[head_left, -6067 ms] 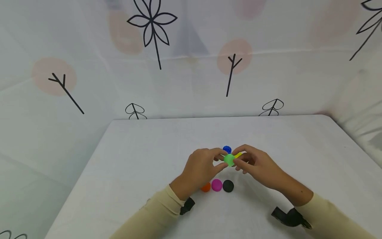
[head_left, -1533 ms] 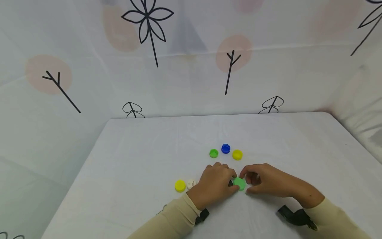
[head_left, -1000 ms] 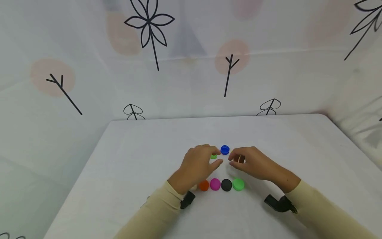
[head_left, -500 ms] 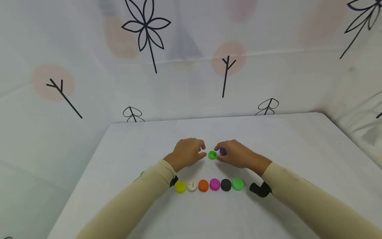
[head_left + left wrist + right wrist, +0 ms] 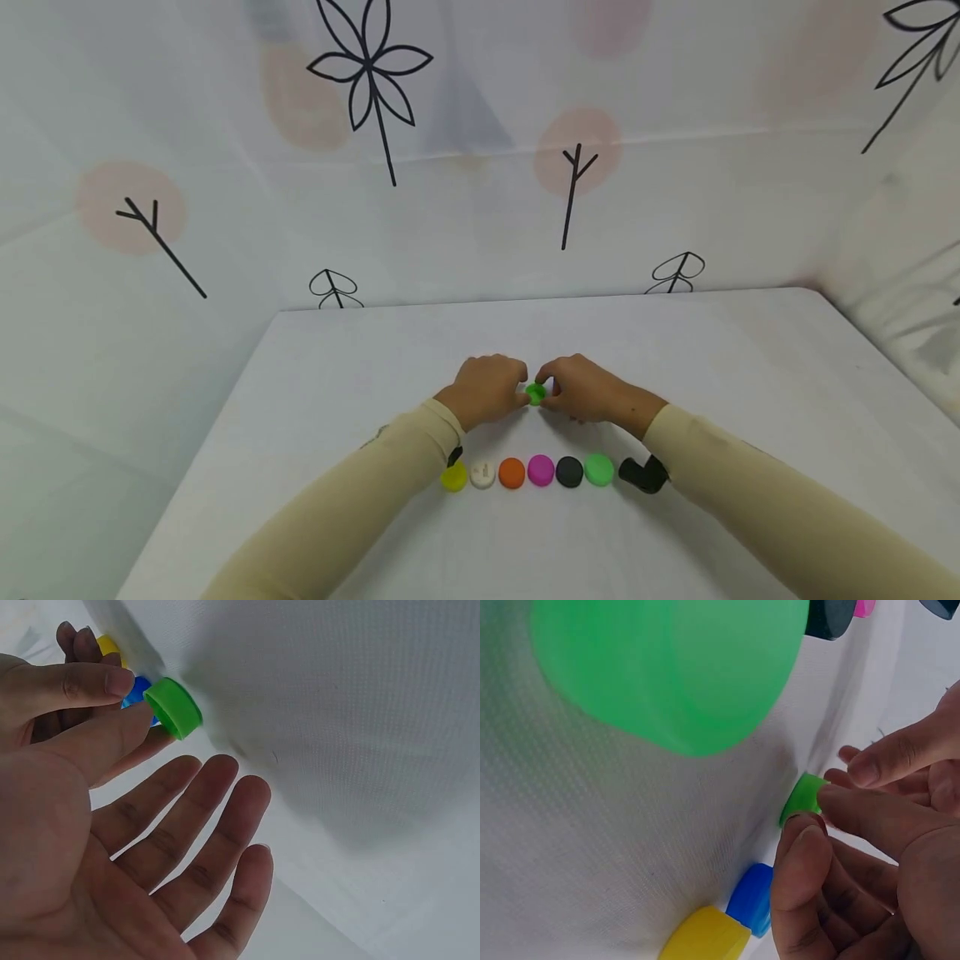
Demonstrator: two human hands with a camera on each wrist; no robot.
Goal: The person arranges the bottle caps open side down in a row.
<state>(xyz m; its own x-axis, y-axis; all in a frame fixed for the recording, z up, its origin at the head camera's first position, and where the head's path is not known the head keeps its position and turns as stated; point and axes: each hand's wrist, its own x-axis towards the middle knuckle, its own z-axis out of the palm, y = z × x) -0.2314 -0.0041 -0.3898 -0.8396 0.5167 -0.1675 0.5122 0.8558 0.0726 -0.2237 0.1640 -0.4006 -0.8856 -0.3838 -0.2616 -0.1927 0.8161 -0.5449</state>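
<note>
A green bottle cap (image 5: 535,394) stands hollow side up on the white table, between my two hands. My left hand (image 5: 491,389) has its thumb and index finger at the cap's left side; its other fingers spread loosely in the left wrist view. From the right, my right hand (image 5: 585,389) pinches at the same cap with thumb and curled index finger. A blue bottle cap (image 5: 751,898) and a yellow bottle cap (image 5: 709,935) lie beside the right hand, touching each other in the right wrist view. In the head view the right hand hides most of both.
Nearer the body runs a row of caps: yellow (image 5: 453,477), white (image 5: 482,474), orange (image 5: 512,472), magenta (image 5: 541,470), black (image 5: 569,472) and light green (image 5: 599,469). The left forearm passes close to the yellow one. A patterned cloth (image 5: 480,208) hangs behind the table.
The light green cap went from between both hands to the right end of the row, and was let go. Both hands then moved back to the far caps and closed in on the green cap.
</note>
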